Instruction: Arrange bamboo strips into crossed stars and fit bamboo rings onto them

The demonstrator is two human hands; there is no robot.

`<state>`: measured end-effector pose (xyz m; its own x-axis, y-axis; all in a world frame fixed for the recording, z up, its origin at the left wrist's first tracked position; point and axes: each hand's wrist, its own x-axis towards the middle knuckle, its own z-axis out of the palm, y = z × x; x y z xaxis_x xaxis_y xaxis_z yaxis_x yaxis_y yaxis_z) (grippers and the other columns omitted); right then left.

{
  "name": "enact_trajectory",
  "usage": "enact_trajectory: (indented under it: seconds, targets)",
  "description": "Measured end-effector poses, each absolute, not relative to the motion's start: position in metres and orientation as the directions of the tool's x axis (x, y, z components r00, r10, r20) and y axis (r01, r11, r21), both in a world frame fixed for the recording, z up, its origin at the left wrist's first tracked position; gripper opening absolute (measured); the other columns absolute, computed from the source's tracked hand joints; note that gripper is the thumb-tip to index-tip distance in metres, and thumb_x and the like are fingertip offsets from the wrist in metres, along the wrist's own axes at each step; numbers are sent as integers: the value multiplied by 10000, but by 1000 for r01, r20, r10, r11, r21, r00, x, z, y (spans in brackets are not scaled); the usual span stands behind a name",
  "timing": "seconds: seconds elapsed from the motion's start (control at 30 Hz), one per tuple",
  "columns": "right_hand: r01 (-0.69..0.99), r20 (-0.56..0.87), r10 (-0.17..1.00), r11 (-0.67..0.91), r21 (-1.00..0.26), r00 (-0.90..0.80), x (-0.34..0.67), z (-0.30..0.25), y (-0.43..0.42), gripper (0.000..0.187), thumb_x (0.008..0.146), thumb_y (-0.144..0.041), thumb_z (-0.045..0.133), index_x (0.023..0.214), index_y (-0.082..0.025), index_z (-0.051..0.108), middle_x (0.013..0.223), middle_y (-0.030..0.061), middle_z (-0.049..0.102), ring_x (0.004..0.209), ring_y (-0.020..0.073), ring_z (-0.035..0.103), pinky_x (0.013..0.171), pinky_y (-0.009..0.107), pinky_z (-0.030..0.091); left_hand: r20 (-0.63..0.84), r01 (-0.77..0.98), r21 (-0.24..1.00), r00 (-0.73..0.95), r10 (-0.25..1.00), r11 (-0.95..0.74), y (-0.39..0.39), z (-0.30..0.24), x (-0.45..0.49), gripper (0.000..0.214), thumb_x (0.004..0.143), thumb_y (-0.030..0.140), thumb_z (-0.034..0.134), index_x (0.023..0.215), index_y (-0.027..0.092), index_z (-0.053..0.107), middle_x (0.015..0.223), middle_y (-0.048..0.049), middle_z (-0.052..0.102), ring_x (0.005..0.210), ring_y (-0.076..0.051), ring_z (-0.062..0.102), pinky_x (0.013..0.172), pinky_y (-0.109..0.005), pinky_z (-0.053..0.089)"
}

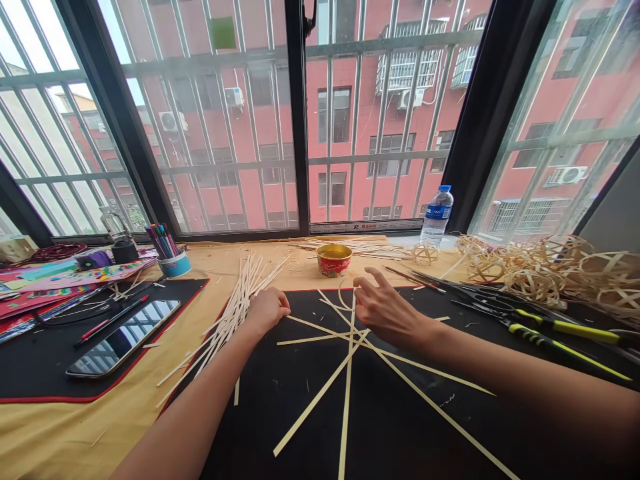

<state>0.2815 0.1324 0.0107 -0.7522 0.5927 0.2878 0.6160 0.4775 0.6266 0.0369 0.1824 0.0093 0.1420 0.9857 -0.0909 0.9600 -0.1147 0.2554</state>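
Observation:
Several flat pale bamboo strips point(347, 407) cross one another in a star shape on a black mat point(300, 380). My left hand point(267, 312) is at the left of the star, fingers curled and thumb and forefinger pinched at the end of one slanting strip point(313, 324). Beneath and beside that hand lies a loose bundle of strips point(235, 303). Above the crossing, my right hand point(383, 307) has bent fingers spread apart. Close to its fingertips a thin strip point(341, 293) curves up; whether they touch it I cannot tell.
A red and gold bowl point(333, 261) stands behind the star, with a water bottle point(437, 217) by the window. At right lie yellow-handled pliers point(555, 327) and woven bamboo balls point(530, 267). A phone point(125, 337), a pen cup point(174, 263) and coloured papers point(55, 287) are at left.

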Motion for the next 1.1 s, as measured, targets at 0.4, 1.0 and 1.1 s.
enact_trajectory:
  seconds: [0.4, 1.0, 1.1]
  targets:
    - [819, 493, 658, 501, 278, -570, 355, 25, 123, 138, 812, -200, 648, 725, -236, 749, 875, 63, 693, 949, 271, 575, 856, 450, 417, -110, 977, 173, 147, 983, -126, 183, 11, 40, 272, 919, 315, 571, 1138, 153, 575, 1146, -80, 601, 981, -214, 612, 835, -420, 525]
    - [966, 399, 888, -152, -210, 226, 471, -37, 37, 237, 766, -462, 561, 746, -292, 724, 899, 22, 708, 652, 240, 639, 515, 326, 403, 272, 905, 181, 329, 904, -384, 178, 17, 53, 112, 903, 238, 585, 907, 139, 636, 985, -45, 656, 987, -203, 605, 913, -435, 464]
    - [953, 324, 917, -151, -264, 235, 481, -45, 26, 229, 748, -477, 571, 728, -300, 716, 902, 14, 705, 653, 234, 637, 538, 327, 417, 305, 870, 202, 381, 873, -450, 176, 15, 59, 94, 884, 184, 562, 874, 144, 647, 943, -48, 674, 964, -204, 607, 914, -392, 451]
